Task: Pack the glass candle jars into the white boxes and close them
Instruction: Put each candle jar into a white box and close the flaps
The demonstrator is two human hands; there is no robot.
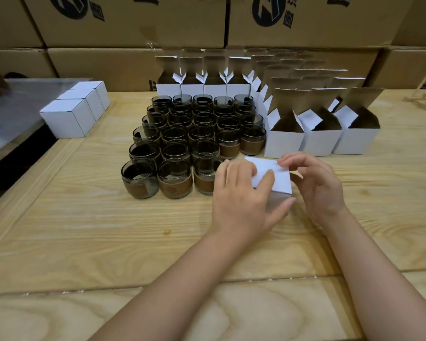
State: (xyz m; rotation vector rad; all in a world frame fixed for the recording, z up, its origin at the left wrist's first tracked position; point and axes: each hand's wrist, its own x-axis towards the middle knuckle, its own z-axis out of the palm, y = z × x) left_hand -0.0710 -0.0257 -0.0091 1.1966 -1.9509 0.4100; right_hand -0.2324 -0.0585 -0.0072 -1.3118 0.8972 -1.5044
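The left hand (241, 193) lies flat over a white box (278, 179), fingers straight across its lid, thumb along the near face. The right hand (317, 183) pinches the lid's far right edge with curled fingers. The box stands upright on the wooden table (108, 230), lid upward, nearly cubic with no clear long axis, just beside the candle jars (182, 136), in front of open boxes (317, 143).

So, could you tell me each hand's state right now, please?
Left hand: open, pressing on the small white cardboard box.
Right hand: pinching that box's top.
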